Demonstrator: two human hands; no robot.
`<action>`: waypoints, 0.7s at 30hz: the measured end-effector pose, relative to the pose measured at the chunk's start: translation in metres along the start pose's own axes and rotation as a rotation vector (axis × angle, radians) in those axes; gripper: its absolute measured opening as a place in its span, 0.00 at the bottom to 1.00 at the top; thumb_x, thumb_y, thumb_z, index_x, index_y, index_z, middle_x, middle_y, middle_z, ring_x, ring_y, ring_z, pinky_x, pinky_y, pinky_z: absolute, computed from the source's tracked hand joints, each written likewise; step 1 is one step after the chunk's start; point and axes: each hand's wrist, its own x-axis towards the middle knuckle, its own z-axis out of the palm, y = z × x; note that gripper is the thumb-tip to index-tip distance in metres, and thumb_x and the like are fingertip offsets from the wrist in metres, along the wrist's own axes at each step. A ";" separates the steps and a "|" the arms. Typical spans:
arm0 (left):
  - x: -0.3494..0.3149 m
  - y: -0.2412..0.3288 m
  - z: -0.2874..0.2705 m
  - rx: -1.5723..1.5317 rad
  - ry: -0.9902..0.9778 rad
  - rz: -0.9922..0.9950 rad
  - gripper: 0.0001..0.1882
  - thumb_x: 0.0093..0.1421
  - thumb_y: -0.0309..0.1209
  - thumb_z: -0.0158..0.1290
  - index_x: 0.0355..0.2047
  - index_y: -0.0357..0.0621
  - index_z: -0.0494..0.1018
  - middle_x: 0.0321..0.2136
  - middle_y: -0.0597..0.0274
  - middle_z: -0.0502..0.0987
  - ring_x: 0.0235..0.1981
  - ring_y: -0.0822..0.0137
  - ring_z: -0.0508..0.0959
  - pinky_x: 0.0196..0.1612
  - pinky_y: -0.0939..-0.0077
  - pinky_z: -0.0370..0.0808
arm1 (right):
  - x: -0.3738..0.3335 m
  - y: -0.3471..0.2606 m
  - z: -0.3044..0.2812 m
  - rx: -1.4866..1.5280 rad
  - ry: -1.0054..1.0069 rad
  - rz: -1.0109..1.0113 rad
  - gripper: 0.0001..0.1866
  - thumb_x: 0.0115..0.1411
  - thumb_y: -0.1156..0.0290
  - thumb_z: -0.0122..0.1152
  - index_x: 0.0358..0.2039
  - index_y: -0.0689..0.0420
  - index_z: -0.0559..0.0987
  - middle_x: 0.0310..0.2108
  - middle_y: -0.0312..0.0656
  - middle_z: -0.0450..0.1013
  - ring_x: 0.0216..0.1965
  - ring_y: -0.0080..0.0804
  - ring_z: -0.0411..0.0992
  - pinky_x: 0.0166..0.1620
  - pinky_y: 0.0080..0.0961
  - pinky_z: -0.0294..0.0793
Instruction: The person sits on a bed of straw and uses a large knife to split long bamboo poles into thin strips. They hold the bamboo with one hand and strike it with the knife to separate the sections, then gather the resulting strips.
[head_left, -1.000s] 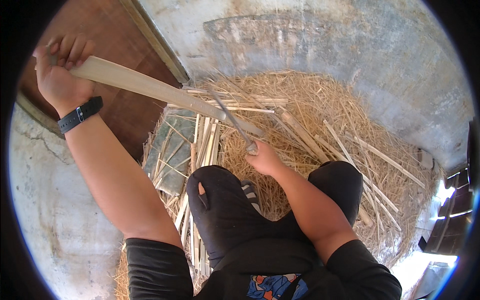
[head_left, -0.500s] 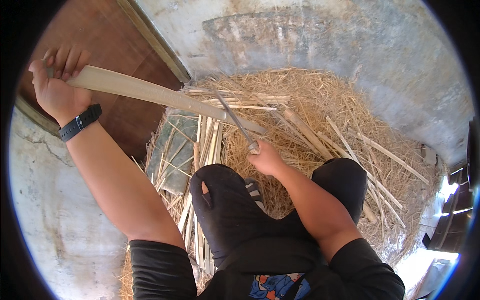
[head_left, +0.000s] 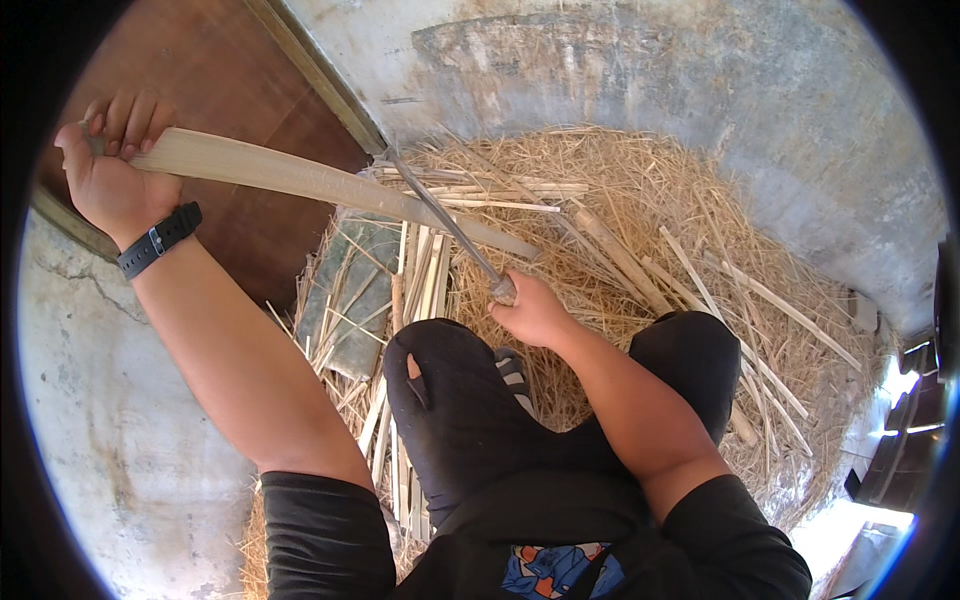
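Note:
At the far left my raised left hand (head_left: pixel 122 185) is closed round one end of a long, pale bamboo strip (head_left: pixel 285 178). The strip slants down to the right, and its other end reaches over the straw in the middle. My right hand (head_left: pixel 532 310), in front of my knees, grips the short handle of a long knife (head_left: pixel 437 208). Its narrow blade points away and to the left, crossing over the strip near the strip's far part. Whether the edge touches the strip I cannot tell.
Bamboo shavings and straw (head_left: pixel 600 165) cover the floor. Split bamboo sticks (head_left: pixel 425 280) lie by my left knee, beside a grey stone slab (head_left: pixel 350 290). Thicker bamboo pieces (head_left: pixel 620 258) lie to the right. A stained wall (head_left: pixel 640 75) and a brown door (head_left: pixel 200 60) stand beyond.
The knife blade has swung further away and to the left, its tip now near the door frame. My left hand and the strip have hardly moved.

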 end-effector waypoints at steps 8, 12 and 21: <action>-0.007 -0.004 0.013 0.238 0.234 0.125 0.16 0.68 0.42 0.48 0.28 0.47 0.62 0.20 0.70 0.53 0.21 0.74 0.53 0.25 0.78 0.55 | -0.007 -0.014 0.007 -0.020 0.045 -0.045 0.17 0.52 0.68 0.65 0.40 0.63 0.76 0.31 0.56 0.77 0.36 0.53 0.77 0.41 0.42 0.75; -0.007 -0.014 0.029 0.275 0.331 0.178 0.15 0.68 0.39 0.48 0.27 0.46 0.60 0.20 0.68 0.53 0.20 0.73 0.53 0.25 0.77 0.55 | 0.001 0.012 0.006 -0.008 0.041 0.112 0.18 0.52 0.67 0.65 0.42 0.64 0.76 0.33 0.57 0.77 0.37 0.54 0.78 0.42 0.43 0.75; -0.005 -0.004 0.016 0.306 0.293 0.158 0.16 0.70 0.40 0.46 0.27 0.46 0.62 0.20 0.69 0.53 0.21 0.73 0.53 0.26 0.78 0.55 | -0.002 0.002 0.014 -0.072 0.063 0.014 0.19 0.53 0.67 0.66 0.41 0.64 0.76 0.34 0.57 0.77 0.39 0.55 0.77 0.43 0.44 0.75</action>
